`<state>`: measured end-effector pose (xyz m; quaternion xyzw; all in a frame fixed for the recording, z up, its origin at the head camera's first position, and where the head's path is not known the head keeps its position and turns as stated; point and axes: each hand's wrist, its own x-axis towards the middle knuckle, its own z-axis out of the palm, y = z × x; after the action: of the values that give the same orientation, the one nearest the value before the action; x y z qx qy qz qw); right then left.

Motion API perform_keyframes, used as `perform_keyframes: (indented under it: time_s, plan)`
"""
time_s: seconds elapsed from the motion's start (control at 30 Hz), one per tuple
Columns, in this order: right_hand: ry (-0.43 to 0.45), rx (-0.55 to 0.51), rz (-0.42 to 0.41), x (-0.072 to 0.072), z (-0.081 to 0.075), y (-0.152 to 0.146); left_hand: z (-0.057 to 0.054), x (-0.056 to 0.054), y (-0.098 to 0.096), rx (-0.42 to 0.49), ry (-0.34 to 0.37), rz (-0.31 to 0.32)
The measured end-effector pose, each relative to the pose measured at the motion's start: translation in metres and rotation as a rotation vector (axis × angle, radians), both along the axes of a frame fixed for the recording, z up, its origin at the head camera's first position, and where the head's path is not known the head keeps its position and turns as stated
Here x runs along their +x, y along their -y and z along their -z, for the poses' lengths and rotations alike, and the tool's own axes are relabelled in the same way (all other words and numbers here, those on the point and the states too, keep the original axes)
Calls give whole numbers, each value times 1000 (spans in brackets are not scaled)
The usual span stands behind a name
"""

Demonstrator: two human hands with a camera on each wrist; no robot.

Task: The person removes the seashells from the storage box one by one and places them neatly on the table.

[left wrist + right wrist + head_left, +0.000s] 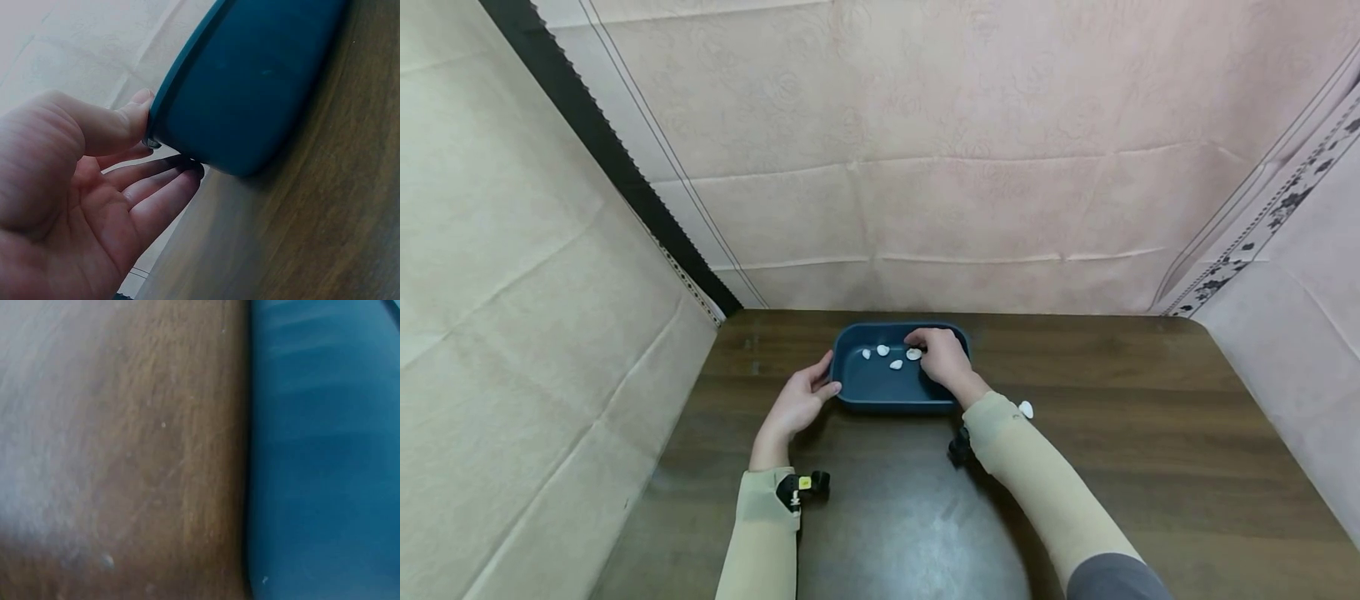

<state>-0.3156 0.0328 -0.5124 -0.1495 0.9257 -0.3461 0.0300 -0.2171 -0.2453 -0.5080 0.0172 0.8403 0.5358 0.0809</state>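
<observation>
A dark blue rectangular tray (pixel 891 392) lies on the wooden table. My left hand (pixel 797 404) holds its left side, with the thumb at the rim and the fingers against the outer wall in the left wrist view. Inside the tray are several small white pieces, rounded or pointed in outline; one white piece (pixel 896 364) lies near the middle. My right hand (pixel 946 357) reaches over the right side with bent fingers. Right at its fingertips is another white piece (pixel 913 354); I cannot tell whether they pinch it. The right wrist view shows only table and the tray's blue wall (pixel 325 456).
One more white piece (pixel 1026 409) shows beside the right sleeve. The brown table (pixel 1150 417) meets pale cloth (pixel 985 208) at the back, with more cloth at both sides. A black wrist camera (pixel 805 487) sits on the left sleeve.
</observation>
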Motion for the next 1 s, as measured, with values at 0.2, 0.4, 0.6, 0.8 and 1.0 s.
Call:
perform_keyframes:
  time_s: [0.2, 0.4, 0.6, 0.8, 1.0]
  plan:
    - [7, 70, 2, 2, -2, 1, -1, 0, -1, -5, 4, -7]
    - [16, 115, -44, 0, 3, 0, -1, 0, -1, -11, 4, -4]
    - [7, 76, -106, -2, 3, -1, -1, -1, -1, -5, 0, 0]
    - [38, 70, -89, -2, 2, -1, -1, -1, 0, -8, -1, 0]
    - [42, 85, -73, 0, 0, -1, 0, -1, 1, -9, -4, 7]
